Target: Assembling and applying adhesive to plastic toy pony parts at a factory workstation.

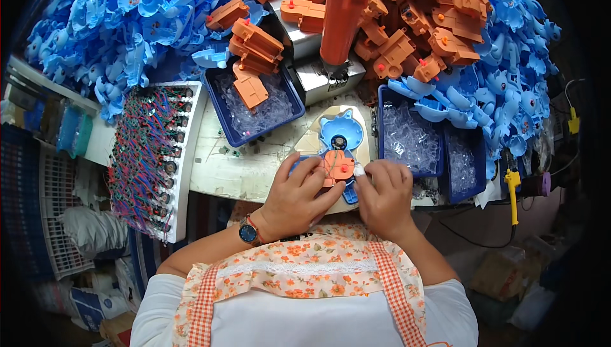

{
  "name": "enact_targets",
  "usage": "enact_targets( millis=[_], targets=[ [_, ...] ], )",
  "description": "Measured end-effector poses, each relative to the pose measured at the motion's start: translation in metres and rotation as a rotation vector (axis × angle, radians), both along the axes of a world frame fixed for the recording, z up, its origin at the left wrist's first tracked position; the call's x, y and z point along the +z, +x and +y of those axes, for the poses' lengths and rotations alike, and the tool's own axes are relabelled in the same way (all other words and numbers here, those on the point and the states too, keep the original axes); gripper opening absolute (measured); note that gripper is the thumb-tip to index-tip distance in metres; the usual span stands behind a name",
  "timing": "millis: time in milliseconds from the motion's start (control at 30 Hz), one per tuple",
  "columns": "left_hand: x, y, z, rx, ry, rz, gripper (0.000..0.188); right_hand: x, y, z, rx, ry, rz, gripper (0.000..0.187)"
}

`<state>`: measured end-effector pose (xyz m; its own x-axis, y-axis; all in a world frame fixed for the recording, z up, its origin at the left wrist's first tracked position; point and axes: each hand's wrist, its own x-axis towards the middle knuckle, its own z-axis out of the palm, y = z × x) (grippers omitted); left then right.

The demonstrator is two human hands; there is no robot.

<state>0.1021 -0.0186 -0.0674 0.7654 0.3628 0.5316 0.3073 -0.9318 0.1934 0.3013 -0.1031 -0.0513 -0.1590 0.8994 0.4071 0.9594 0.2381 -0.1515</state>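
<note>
In front of me a light blue animal-shaped toy shell (333,132) lies open in a cream-coloured holder (364,137). A small round dark part (339,143) with thin wires sits in the shell. Just below it an orange plastic case (339,164) with a red knob rests over the lower half of the shell. My left hand (294,193) grips the left side of this case, fingers bent onto it. Beside its right edge, my right hand (386,192) is closed with fingertips pinched; a small whitish bit shows there, too small to name.
Blue bins of clear plastic pieces stand left (238,102) and right (407,132). Heaps of blue shells (153,13) and orange cases (407,19) rise behind. A white tray of wired parts (191,137) lies left; an orange-red post (344,19) stands ahead. A yellow-handled tool (512,188) hangs right.
</note>
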Motion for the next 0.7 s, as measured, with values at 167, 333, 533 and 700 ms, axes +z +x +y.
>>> enact_targets(
  millis=[167, 333, 533, 700],
  targets=[
    [0.001, -0.008, 0.0, -0.007, -0.018, -0.034, 0.044, -0.007, -0.009, -0.014, -0.032, -0.072, -0.007, 0.037],
    [0.002, -0.01, 0.0, 0.011, -0.133, -0.094, 0.047, 0.019, 0.018, 0.031, -0.011, 0.042, 0.189, 0.021],
    [-0.002, -0.014, 0.0, -0.002, -0.222, -0.193, 0.047, 0.015, 0.026, 0.09, 0.166, -0.135, 0.199, 0.018],
    [-0.005, -0.02, 0.001, -0.02, -0.31, -0.236, 0.051, 0.018, 0.021, 0.096, 0.186, -0.255, 0.209, 0.016]
  ],
)
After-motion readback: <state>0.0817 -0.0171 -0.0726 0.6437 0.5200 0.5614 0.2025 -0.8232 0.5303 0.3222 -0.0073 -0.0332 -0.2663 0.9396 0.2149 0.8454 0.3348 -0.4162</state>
